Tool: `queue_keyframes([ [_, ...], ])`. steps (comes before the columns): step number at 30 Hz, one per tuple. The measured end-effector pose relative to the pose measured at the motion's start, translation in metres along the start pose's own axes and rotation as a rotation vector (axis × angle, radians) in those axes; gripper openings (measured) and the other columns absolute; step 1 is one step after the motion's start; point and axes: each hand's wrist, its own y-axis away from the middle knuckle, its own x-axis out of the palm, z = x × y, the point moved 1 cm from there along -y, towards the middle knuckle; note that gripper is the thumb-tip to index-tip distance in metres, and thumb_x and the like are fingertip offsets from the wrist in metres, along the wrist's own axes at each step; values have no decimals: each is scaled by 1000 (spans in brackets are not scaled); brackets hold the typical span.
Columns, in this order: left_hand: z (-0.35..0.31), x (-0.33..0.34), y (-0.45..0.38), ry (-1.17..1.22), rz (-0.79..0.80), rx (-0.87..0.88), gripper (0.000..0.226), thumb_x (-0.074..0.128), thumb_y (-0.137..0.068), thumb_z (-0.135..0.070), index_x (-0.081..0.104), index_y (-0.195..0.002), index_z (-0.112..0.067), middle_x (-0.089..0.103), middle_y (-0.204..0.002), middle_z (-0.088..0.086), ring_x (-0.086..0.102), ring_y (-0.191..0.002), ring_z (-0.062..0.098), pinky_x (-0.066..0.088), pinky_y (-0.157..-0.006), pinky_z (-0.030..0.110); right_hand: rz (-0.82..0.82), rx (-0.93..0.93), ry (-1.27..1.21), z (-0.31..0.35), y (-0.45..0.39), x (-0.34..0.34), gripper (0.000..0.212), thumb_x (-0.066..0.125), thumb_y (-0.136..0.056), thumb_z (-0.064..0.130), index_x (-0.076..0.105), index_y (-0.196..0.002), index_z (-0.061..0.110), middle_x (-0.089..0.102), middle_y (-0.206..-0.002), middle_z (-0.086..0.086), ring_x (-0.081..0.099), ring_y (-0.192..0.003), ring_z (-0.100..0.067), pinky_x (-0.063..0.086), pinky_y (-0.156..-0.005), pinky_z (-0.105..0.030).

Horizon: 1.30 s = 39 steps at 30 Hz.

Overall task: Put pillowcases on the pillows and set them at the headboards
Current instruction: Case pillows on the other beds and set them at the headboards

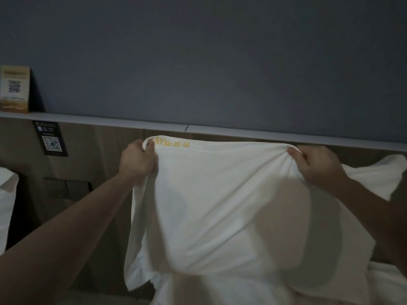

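**Both hands gripping the pillowcase's top edge before the headboard**

Nearest to me are the two bare forearms, reaching forward and up from the lower corners; between them hangs the white pillowcase [220, 205], held upright in front of the headboard [105, 150]; I see my left hand [137, 159] closed around the upper left corner of the cloth, fingers curled over the hem; my right hand [317, 165] pinches the upper right corner, the fabric bunched into folds under the thumb; the top edge is stretched taut between the two grips; yellow embroidered lettering [171, 143] runs along that edge near the left hand, reading upside down from where I look; a rounded bulk fills the lower part of the case, which looks like the pillow inside, though I cannot tell how far in it sits; behind the right forearm a second white pillow [378, 175] leans against the headboard; white bedding [385, 282] lies below at the lower right; on the ledge [99, 122] above the headboard stands a small card [15, 89] with a QR code; a dark sticker [50, 138] with another code is fixed to the wood panel beneath it; more white bedding shows at the far left edge.
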Motion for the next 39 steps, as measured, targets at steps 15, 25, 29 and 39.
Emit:
queue_keyframes([
  [15, 14, 20, -23, -259, 69, 144, 22, 70, -88, -45, 72, -95, -24, 77, -94, 4, 71, -94, 34, 54, -75, 37, 20, 191, -75, -28, 32, 62, 35, 43, -92, 55, 42, -65, 31, 55, -62, 5, 67, -78, -38, 43, -76, -45],
  [25, 46, -8, -34, -168, -66, -127, 58, 84, -74, -57, 70, -115, -19, 75, -108, 7, 71, -103, 32, 56, -81, 39, -83, 346, -162, -4, 28, 69, 19, 70, -81, 44, 66, -87, 26, 61, -74, 8, 69, -92, -35, 53, -89, -48],
  [29, 87, 2, 11, 145, -89, -270, 78, 88, -68, -60, 57, -119, -10, 66, -113, 2, 64, -103, 21, 56, -90, 44, -249, 397, -179, -18, 64, 80, 63, 72, -76, 45, 60, -128, 12, 64, -129, -11, 56, -124, -32, 39, -112, -45],
  [39, 135, 68, 122, 205, 463, -375, 60, 74, -86, -55, 56, -129, -16, 64, -118, -1, 64, -109, 19, 49, -89, 32, -254, 928, -363, -86, 202, 87, 96, 58, -81, 68, 45, -144, -2, 51, -145, -30, 48, -137, -44, 37, -118, -53],
])
